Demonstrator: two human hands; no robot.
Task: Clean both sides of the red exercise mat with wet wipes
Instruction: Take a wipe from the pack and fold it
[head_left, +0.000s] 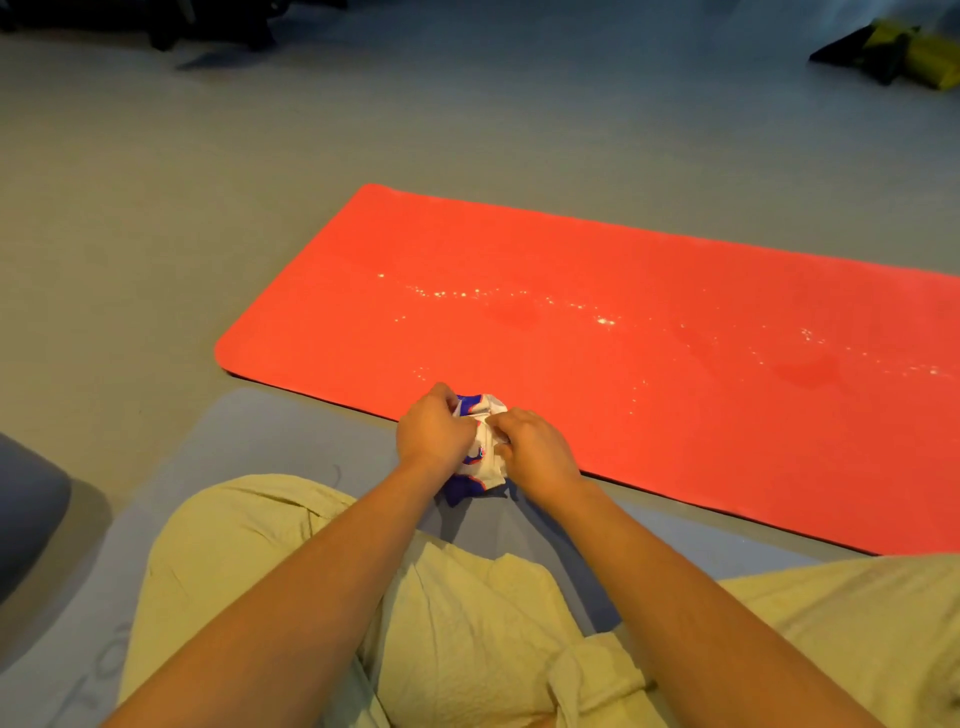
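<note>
Red mat (597, 312) cut off at right. Wipes pack (480, 460) mostly hidden, contents unseen; left hand (431, 431) and right hand (540, 452) grips clamped on it.

Flat red mat (597, 322) offers room ahead and rightward; the wipes pack (479, 456) crowds its near edge.

Red mat (597, 332) (pale speckles), white-blue-red wipes pack (480, 447), grey floor (208, 182)
</note>
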